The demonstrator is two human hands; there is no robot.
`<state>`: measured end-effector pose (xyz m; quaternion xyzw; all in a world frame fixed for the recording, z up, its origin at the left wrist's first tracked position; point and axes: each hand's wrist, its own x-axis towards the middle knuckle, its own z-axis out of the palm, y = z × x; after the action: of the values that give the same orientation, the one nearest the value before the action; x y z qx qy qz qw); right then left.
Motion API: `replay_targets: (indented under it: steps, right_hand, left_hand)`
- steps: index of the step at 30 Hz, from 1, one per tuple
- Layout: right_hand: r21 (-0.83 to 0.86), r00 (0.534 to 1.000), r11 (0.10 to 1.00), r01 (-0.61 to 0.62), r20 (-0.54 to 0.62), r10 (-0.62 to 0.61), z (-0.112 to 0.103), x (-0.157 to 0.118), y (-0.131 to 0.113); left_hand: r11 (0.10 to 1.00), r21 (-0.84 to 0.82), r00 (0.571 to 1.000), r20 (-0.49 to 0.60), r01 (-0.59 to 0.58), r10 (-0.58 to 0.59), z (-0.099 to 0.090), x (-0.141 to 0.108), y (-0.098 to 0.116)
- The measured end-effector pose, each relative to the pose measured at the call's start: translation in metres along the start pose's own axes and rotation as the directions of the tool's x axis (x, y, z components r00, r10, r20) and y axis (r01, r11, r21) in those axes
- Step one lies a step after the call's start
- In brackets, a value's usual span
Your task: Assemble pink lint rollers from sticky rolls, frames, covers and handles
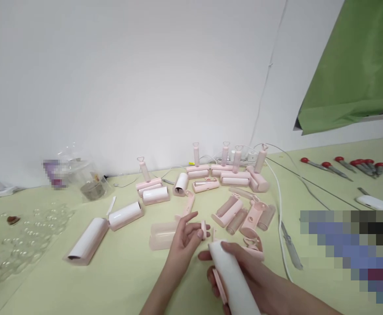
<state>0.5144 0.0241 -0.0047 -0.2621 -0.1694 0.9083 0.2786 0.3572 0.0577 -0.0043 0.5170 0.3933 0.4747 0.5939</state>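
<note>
Near the table's front edge, my right hand (pixel 255 267) is wrapped round a white tube-shaped case (pixel 232 275). A pink strip (pixel 219 286) shows along the underside of this case, by the fingers. To its left, my left hand (pixel 187 238) pinches a small flat pink piece (pixel 203 229) between thumb and fingers, just short of the case's top end. Behind the left wrist lies a translucent pink tray-like shell (pixel 161 236). A pink curved part (pixel 188 204) sits beyond the fingertips. Past the right hand are pink holders (pixel 253 218) and clear pink cylinders (pixel 237 221).
White-and-pink tubes (pixel 89 240) lie at the left, beside bubble wrap (pixel 30 240) and a plastic container (pixel 93 188). Pink units (pixel 235 177) with upright handles line the wall. A white cable (pixel 279 210), a grey-handled tool (pixel 291 247) and red-ended tools (pixel 325 166) lie right.
</note>
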Motion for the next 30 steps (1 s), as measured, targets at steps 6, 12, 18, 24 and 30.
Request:
replay_targets:
  steps: [6,12,18,24,30]
  right_hand:
    - [-0.164,0.999,0.986,-0.029,0.009,0.031,0.001,0.001,0.004]
    - [-0.218,0.997,0.974,0.067,0.044,-0.059,0.0,0.0,0.001]
    - [-0.184,1.0,0.983,0.005,-0.014,-0.007,0.0,-0.001,-0.001]
    - [-0.024,0.991,0.99,0.137,0.0,-0.137,0.001,0.004,-0.001]
    - [0.063,0.977,0.975,0.215,-0.011,-0.215,-0.002,0.008,-0.011]
  left_hand:
    - [0.981,0.193,0.974,0.217,0.015,-0.057,0.003,-0.012,0.002]
    - [0.971,0.235,0.959,0.282,-0.054,-0.015,-0.003,-0.018,0.008]
    - [0.985,0.126,0.924,0.35,0.116,-0.153,0.0,-0.021,-0.003]
    - [0.997,0.069,0.997,0.078,-0.027,0.022,0.001,-0.023,0.006]
    - [0.865,0.351,0.875,-0.198,-0.358,0.442,-0.013,-0.021,0.009]
